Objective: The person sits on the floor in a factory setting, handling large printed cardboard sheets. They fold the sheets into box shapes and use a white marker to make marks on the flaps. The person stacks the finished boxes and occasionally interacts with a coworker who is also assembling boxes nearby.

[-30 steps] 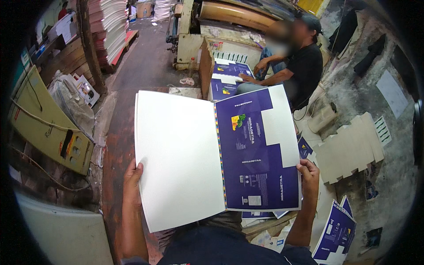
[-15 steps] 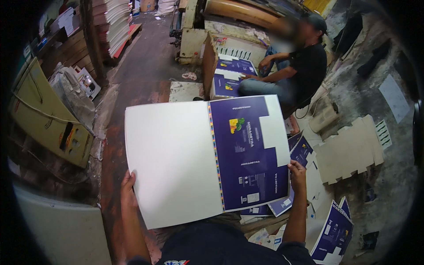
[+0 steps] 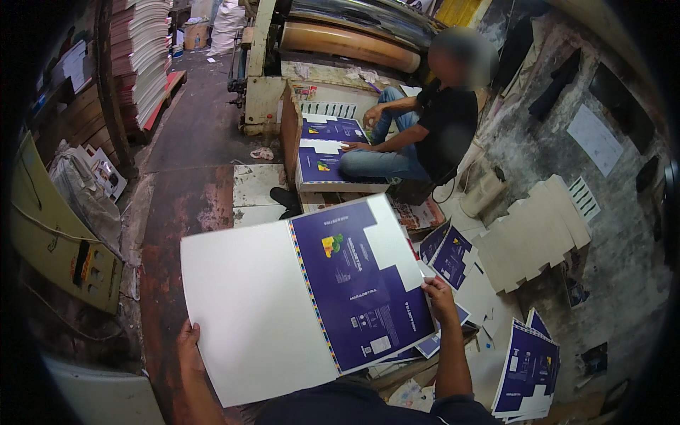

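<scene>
Pretty grubby place: stained floor (image 3: 188,255), one big roller machine (image 3: 347,46) up back, one seated co-worker (image 3: 446,127). Left hand (image 3: 188,345) and right hand (image 3: 443,299) both have fingers gripping a white-and-purple printed sheet (image 3: 315,304), just in front of the dark shirt (image 3: 333,406). One pale sack (image 3: 81,188) at left, can't tell what's inside.

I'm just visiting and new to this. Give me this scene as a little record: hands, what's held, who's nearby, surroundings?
Left hand: grips left edge of a large white-and-purple sheet
Right hand: grips its right edge
Sheet layout: white left, mostly purple right, coloured strip between
Nearby: seated person, one hand on purple printed pile
Upper left: tall stack
Unclear: number of layers held
</scene>
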Motion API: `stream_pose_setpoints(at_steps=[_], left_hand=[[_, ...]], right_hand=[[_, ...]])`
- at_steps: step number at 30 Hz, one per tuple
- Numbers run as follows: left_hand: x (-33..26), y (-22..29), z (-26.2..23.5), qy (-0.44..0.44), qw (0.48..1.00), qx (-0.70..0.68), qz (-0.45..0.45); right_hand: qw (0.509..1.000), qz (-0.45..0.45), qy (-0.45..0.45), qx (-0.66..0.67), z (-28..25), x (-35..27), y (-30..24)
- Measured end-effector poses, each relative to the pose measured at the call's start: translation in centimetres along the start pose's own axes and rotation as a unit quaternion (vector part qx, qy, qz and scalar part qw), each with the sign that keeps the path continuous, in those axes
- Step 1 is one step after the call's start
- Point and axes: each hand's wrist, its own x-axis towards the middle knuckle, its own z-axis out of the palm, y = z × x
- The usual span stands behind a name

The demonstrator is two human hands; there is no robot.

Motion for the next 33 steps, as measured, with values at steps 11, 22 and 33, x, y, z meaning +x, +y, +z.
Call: stream_pose_setpoints(at_steps=[11, 22, 33], left_hand=[[0.3, 0.8, -2.0, 0.053, 0.998, 0.041, -0.015], [-0.6, -0.2, -1.1, 0.041, 0.996, 0.073, -0.002], [-2.3, 3.2, 5.2, 0.024, 1.000, -0.011, -0.002]], right_hand=[[0.996, 0.071, -0.011, 0.053, -0.2, 0.3, 2.5], [1.000, 0.015, 0.024, 0.007, 0.0, -1.5, -2.6], [0.938, -0.284, 0.195, -0.033, -10.5, -8.5, -24.0]])
